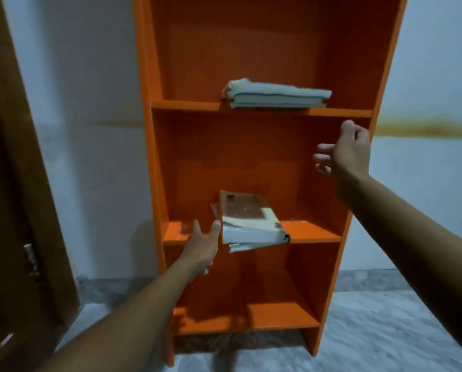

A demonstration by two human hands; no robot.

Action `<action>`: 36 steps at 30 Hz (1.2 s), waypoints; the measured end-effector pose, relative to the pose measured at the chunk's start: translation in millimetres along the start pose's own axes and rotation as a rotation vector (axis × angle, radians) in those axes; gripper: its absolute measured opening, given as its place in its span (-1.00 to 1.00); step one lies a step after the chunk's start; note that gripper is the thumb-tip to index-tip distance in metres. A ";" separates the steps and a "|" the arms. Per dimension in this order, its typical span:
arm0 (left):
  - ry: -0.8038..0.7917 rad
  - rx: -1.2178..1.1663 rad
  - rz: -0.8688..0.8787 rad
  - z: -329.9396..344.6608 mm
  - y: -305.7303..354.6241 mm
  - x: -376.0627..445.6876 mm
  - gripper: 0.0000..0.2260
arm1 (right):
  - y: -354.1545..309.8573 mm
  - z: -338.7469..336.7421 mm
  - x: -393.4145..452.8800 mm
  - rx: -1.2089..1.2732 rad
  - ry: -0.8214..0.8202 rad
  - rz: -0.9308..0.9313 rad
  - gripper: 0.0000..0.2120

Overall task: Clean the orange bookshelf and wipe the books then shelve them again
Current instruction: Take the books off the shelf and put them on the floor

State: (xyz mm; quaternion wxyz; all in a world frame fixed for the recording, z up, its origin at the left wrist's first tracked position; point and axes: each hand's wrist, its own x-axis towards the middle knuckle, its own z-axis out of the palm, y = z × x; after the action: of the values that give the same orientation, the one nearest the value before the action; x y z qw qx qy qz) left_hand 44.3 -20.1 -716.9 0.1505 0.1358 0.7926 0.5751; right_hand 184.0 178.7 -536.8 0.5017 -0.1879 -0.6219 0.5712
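My left hand [201, 244]: spread wide, empty, thumb tip just beside the left edge of the lower book pile [251, 224]; whether it touches the pages I cannot tell.

My right hand [345, 151]: loosely spread, holding nothing, raised near the inner right wall of the orange bookshelf [358, 200], well apart from either pile.

Lower book pile: lies flat on the middle shelf board [310, 232], stacked askew. The bottom volume juts out past the board's front edge.

Upper book pile [275, 93]: flat on the shelf above, its front edge about level with the board's lip.

Hazards, as I judge them:
- One-handed pull from the left could slide the top book off the crooked stack, or tip the overhanging one to the floor [385, 318]. Cause: uneven stacking and no support on the right side.
- Worn covers and curled pages may tear if pinched by a corner.
- The bookshelf is tall and narrow; leaning on it or tugging hard could rock it.
- No cloth in view, so wiping cannot yet begin.
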 end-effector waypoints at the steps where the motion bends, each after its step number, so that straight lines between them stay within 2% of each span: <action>1: -0.022 -0.003 -0.041 5.1 3.4 2.1 -0.26 | -14.8 0.3 12.9 0.016 -0.005 0.057 -0.59; 5: -0.062 -0.059 -0.160 19.6 22.8 1.5 -0.22 | -70.9 13.0 45.3 0.040 -0.162 0.292 -0.48; 8: -0.089 -0.193 -0.219 30.7 35.3 2.2 -0.23 | -92.0 27.8 54.5 -0.033 -0.302 0.401 -0.56; 11: -0.069 -0.369 -0.243 42.4 38.5 13.1 -0.36 | -94.2 41.9 55.9 -0.012 -0.292 0.456 -0.69; 13: -0.063 -0.430 -0.236 46.6 38.9 15.0 -0.55 | -90.6 45.5 54.4 0.058 -0.266 0.423 -0.50; 15: -0.079 -0.455 -0.230 47.7 35.7 13.5 -0.63 | -85.4 43.6 46.2 0.101 -0.270 0.338 -0.31; 18: -0.114 -0.477 -0.246 38.1 30.7 4.1 -0.68 | -79.0 38.0 28.3 0.104 -0.293 0.281 -0.22; 19: -0.127 -0.490 -0.263 32.6 29.4 0.1 -0.68 | -76.6 37.3 23.4 0.115 -0.296 0.293 -0.24; 23: -0.235 -0.517 -0.350 11.1 27.2 -13.4 -0.68 | -66.6 41.1 5.7 0.147 -0.277 0.372 -0.64; 27: -0.273 -0.517 -0.397 2.7 26.8 -13.8 -0.72 | -45.8 46.7 -12.8 0.157 -0.204 0.233 -0.90; 28: -0.271 -0.522 -0.401 3.1 27.8 -14.0 -0.71 | -38.3 45.8 -18.4 0.142 -0.184 0.190 -0.88; 30: -0.262 -0.528 -0.393 6.2 28.0 -14.3 -0.67 | -21.2 40.9 -31.8 0.130 -0.192 0.117 -0.70; 32: -0.242 -0.552 -0.378 9.6 24.6 -13.1 -0.67 | -8.2 33.4 -45.1 0.136 -0.233 0.121 -0.58; 36: -0.217 -0.621 -0.378 9.9 18.2 -19.4 -0.79 | -2.2 13.7 -63.4 0.132 -0.308 0.171 -0.56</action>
State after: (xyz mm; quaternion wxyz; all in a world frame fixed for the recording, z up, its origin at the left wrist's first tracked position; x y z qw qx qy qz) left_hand 66.8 -13.5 -700.8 0.3713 -0.0049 0.5709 0.7323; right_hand 200.3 119.8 -558.6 0.3615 -0.1171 -0.6342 0.6734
